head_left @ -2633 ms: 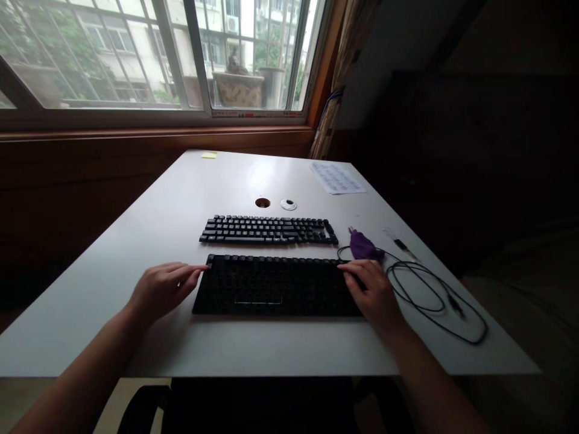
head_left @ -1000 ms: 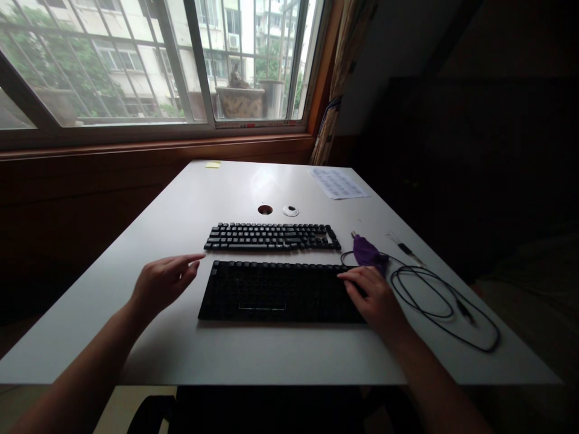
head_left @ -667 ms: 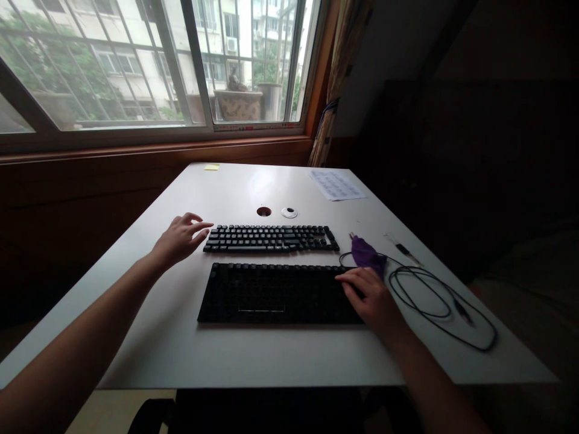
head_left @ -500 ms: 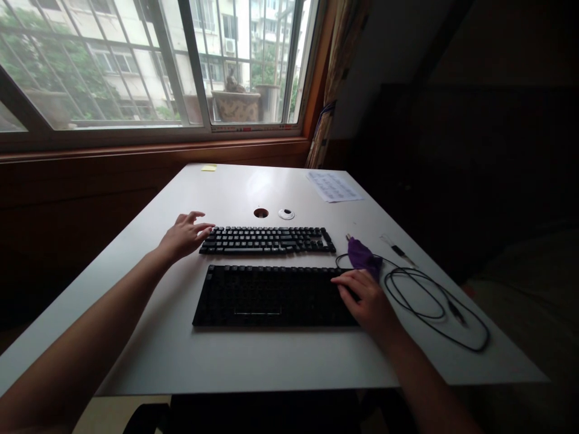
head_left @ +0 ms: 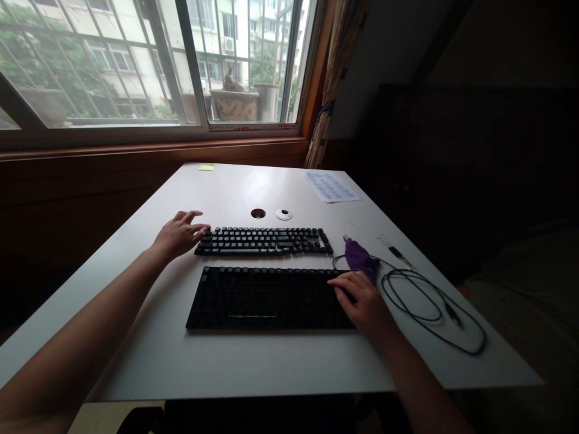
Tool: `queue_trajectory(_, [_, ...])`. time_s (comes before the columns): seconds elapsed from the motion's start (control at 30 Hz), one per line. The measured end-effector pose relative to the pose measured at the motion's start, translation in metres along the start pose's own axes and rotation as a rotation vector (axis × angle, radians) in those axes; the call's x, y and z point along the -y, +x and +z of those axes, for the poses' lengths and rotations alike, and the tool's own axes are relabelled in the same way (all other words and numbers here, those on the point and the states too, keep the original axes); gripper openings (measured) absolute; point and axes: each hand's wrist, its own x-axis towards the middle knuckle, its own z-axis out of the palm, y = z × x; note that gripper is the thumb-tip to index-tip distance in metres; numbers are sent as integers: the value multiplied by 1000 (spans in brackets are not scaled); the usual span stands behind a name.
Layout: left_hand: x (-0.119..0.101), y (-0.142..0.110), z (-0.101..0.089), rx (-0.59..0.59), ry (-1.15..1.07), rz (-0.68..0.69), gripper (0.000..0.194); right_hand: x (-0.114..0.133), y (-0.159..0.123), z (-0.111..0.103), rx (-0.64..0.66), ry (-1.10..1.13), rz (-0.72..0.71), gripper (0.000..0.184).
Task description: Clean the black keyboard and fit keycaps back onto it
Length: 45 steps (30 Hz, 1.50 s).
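Two black keyboards lie on a white desk. The far keyboard has full keycaps. The near keyboard is larger and darker. My left hand reaches to the left end of the far keyboard, fingers spread and open, fingertips at its corner. My right hand rests flat on the right end of the near keyboard, fingers stretched out over its edge.
A purple object and a looped black cable lie right of the keyboards. A small tool, a printed sheet, a yellow note, a cable hole and its white cap are farther back. A window is behind.
My left hand left the near keyboard's left end and moved forward to the far keyboard's left corner. My right hand stayed on the near keyboard.
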Motion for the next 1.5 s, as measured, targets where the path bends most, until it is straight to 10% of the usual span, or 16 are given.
queue_trajectory(0.47, [61,-14,18,-127,-166,-8,46,0,1,0,-2,8,-3,20])
queue_trajectory(0.7, [59,4,29,-50,-440,-29,73,-1,0,1,13,0,2,20])
queue_trajectory(1.5, [48,-17,17,-176,-581,-71,48,-4,-2,3,25,-10,-8,20])
